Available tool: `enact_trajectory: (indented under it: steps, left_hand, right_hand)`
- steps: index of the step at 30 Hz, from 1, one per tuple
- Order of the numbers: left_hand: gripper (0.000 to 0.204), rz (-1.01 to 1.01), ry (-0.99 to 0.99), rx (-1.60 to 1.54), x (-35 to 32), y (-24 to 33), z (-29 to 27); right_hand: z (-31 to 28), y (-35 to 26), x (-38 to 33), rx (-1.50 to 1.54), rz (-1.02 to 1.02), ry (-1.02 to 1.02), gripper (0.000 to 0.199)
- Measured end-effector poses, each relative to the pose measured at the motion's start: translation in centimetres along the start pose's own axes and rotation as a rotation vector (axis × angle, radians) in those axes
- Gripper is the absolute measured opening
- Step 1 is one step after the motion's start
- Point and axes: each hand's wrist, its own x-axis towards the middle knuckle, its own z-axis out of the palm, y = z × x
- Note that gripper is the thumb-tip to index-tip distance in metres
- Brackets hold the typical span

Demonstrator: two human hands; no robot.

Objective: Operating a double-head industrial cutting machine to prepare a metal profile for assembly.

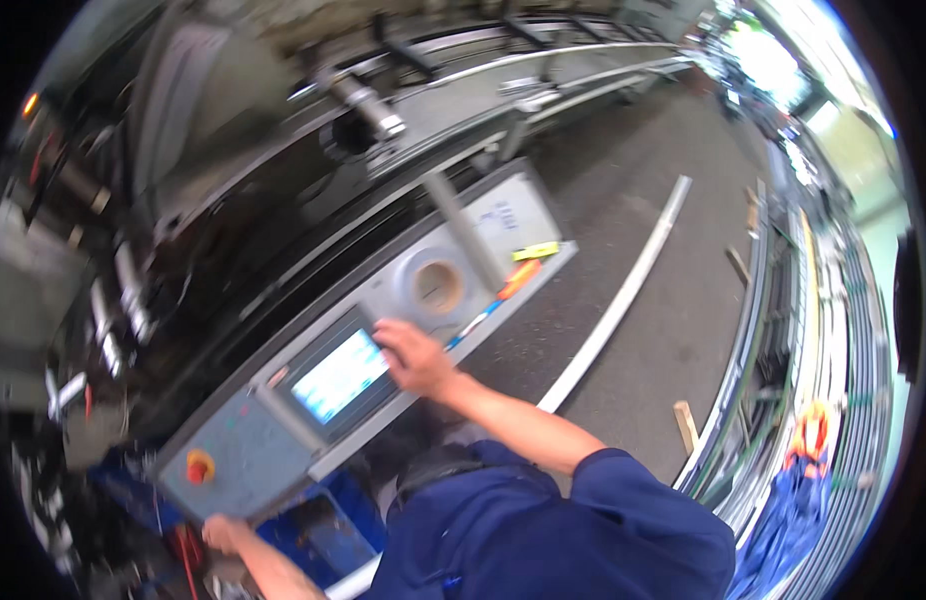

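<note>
Fingers of the right hand [411,355] are loosely curled and spread a little, holding nothing; the fingertips rest at the right edge of the lit touchscreen [339,376], just left of the middle of the frame. Whether a fingertip is actually pressing the glass or only the frame around it cannot be told from this view. That screen glows pale blue and sits tilted in a grey control panel [245,452] that runs from lower left up toward the centre. The right forearm comes in bare from a rolled dark blue sleeve [623,490] at lower centre.

Lower left, the left hand [223,533] lies against the bottom edge of the same panel, below a red round button on a yellow ring [197,466]. Its fingers are mostly hidden by the panel edge and the blur, so how far they are closed cannot be told; it seems to grip or lean on the panel's rim.

Just right of the screen, close above the right hand, is a round port with a brownish opening [438,286] set in a grey housing. Beyond it, on a narrow ledge, lie an orange pen-like tool [519,279] and a small yellow object [536,251]. A long pale metal strip [623,295] lies on the grey floor to the right, well apart from both hands.
</note>
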Motion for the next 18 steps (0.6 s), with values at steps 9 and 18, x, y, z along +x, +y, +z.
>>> enact_trajectory:
  steps: [9, 18]
  left_hand:
    - [0.039, -0.411, 0.223, -0.185, -3.3, 4.2, -1.8]
    - [0.054, -0.385, 0.27, -0.531, -3.7, 2.1, -2.3]
  right_hand:
    - [-1.3, -1.2, -0.2, 0.009, 0.023, 0.071, 0.028]
    - [-0.6, -1.4, 0.4, 0.084, 0.022, 0.046, 0.029]
